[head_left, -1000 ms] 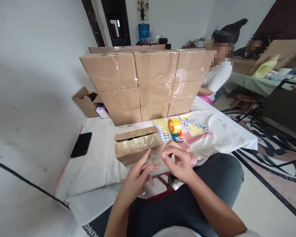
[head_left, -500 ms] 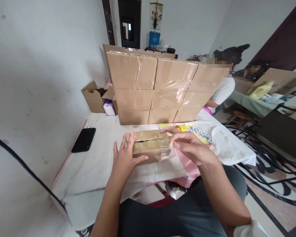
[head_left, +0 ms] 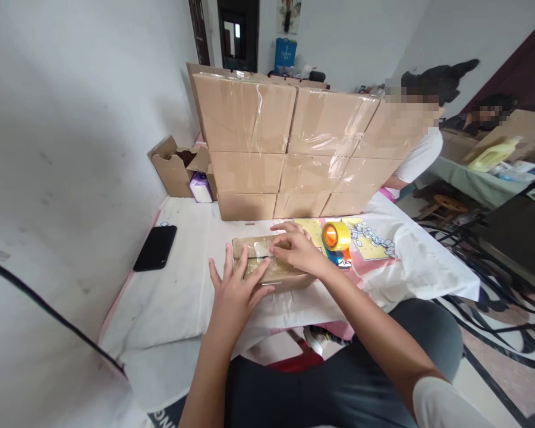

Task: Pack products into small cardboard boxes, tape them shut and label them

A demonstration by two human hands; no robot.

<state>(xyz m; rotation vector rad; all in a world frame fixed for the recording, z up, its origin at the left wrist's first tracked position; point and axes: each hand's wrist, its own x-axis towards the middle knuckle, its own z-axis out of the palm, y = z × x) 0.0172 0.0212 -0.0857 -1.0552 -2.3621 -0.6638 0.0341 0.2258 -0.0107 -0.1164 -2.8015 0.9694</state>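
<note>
One small carton (head_left: 283, 277) lies on the worktop (head_left: 187, 267), before nine stacked cartons (head_left: 312, 172). Its flaps seem folded down; a strip of clear tape (head_left: 262, 246) crosses the seam, so probably only pressing remains. The left hand (head_left: 236, 291) is spread, fingertips on the carton, gripping nothing. The right hand (head_left: 296, 249) is half-closed at the tape; I cannot tell whether it pinches. One yellow roll (head_left: 343, 236), one phone (head_left: 155, 248).
</note>
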